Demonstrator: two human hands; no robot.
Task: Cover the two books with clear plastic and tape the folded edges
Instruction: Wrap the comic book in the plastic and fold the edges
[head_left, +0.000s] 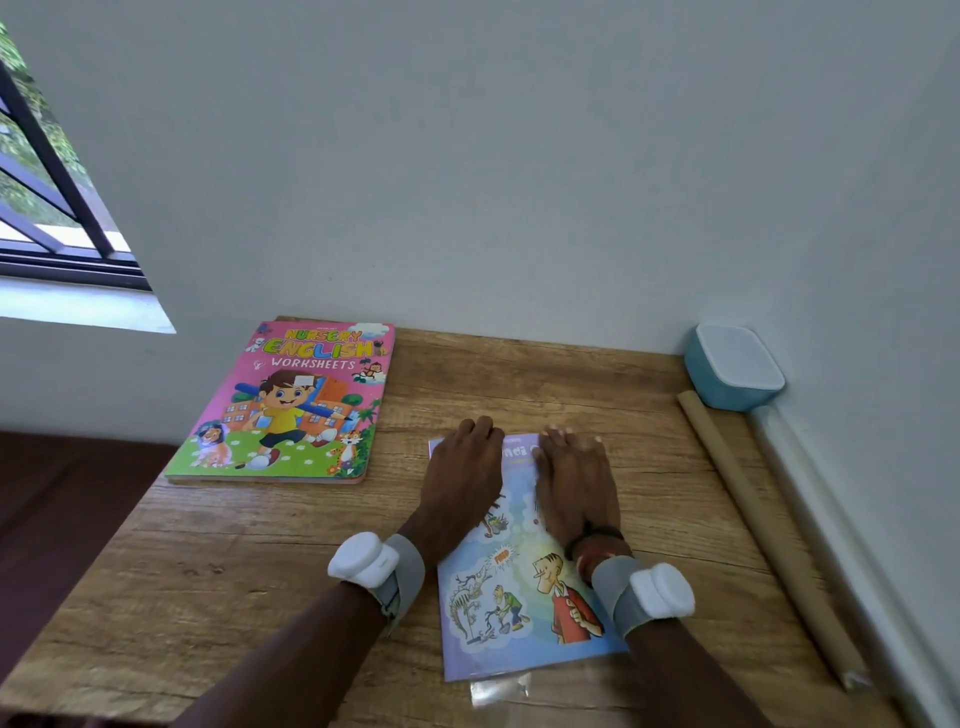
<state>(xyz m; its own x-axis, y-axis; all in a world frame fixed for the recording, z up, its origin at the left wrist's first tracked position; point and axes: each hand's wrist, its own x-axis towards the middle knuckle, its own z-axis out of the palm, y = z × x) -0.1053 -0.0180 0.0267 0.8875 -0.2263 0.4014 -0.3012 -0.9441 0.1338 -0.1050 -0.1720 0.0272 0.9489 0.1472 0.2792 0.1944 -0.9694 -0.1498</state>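
We press our left hand (462, 467) and right hand (571, 478) flat on the thin, glossy comic (519, 597) near the surface's (208, 571) front edge, probably to pin it on the slippery clear plastic (501, 691) showing beneath. The grip is open, holding nothing. The thicker pink book (291, 405) waits at the far-left corner.

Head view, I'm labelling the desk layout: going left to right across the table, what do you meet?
pink worksheets book → left hand → right hand → blue box
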